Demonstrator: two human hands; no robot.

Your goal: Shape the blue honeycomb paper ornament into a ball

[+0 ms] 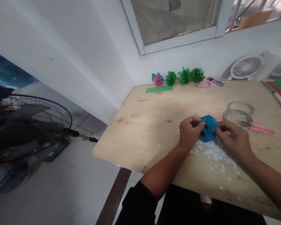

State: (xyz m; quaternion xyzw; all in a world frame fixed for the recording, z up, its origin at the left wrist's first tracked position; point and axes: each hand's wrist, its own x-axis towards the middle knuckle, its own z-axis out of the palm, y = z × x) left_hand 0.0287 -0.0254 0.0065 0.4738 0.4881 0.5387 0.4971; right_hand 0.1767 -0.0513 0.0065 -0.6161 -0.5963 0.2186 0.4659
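Note:
A round blue piece [209,128], seemingly of paper, is held just over the wooden table [140,125] between both hands. My left hand [189,129] pinches its left edge between thumb and fingers. On its right side, my right hand [233,137] grips the edge the same way. Dark gaps show in the blue piece near the left fingers. Beneath and in front of it lie many small white scraps [215,151], scattered toward the table's front edge.
Pink snips [262,128] and metal rings [240,115] lie right of the hands. Along the back stand green paper balls [184,76], a pink and blue one [158,79], a green strip [159,89], blue snips [215,82] and a small white fan [245,67].

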